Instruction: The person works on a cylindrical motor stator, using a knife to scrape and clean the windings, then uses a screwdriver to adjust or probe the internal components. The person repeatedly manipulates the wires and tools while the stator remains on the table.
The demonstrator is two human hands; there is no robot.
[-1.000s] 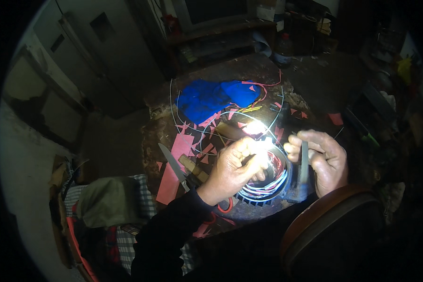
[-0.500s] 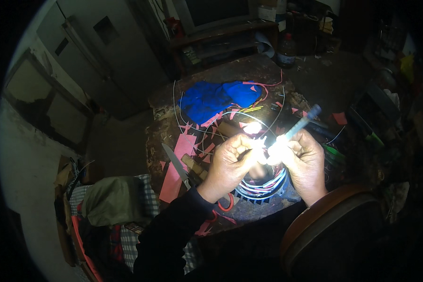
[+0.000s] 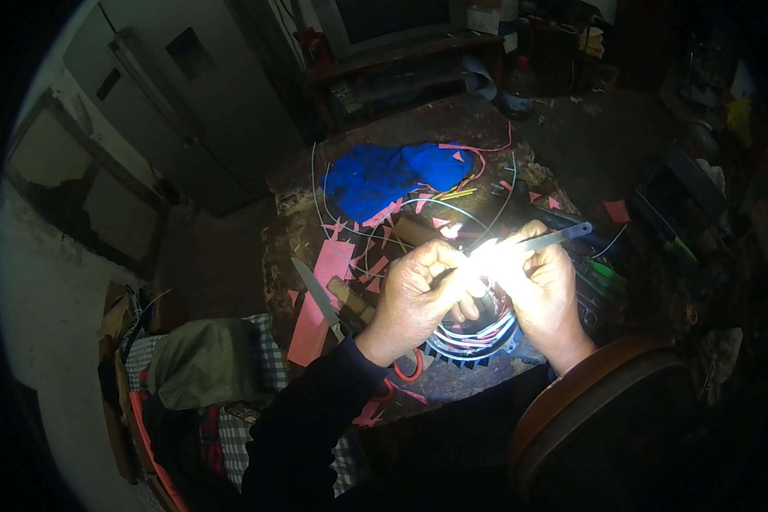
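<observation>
My right hand [image 3: 544, 286] is closed on a narrow flat metal blade with a hole in its end, like a hacksaw blade [image 3: 565, 236]. Its fingertips meet those of my left hand [image 3: 420, 290] in strong glare. The left fingers are pinched together; what lies between them is washed out by the light. Right under both hands sits a round metal ring with slots, like a motor stator [image 3: 472, 357], with a bundle of white and coloured wires [image 3: 486, 334] curled inside it. Thin pale wires [image 3: 429, 202] arch up beyond my fingers.
On the worn table lie a blue cloth [image 3: 375, 177], a pink sheet [image 3: 313, 328] with scattered pink scraps, a knife [image 3: 314, 286], red-handled scissors [image 3: 411, 367] and a green-handled tool [image 3: 608, 275]. A checked seat with a grey-green cloth [image 3: 203, 363] stands at the left. A plastic bottle [image 3: 518, 90] is behind.
The blade in my right hand has swung down to the right and now shows its flat side. My right hand has shifted slightly left, closer to the left one, which has hardly moved.
</observation>
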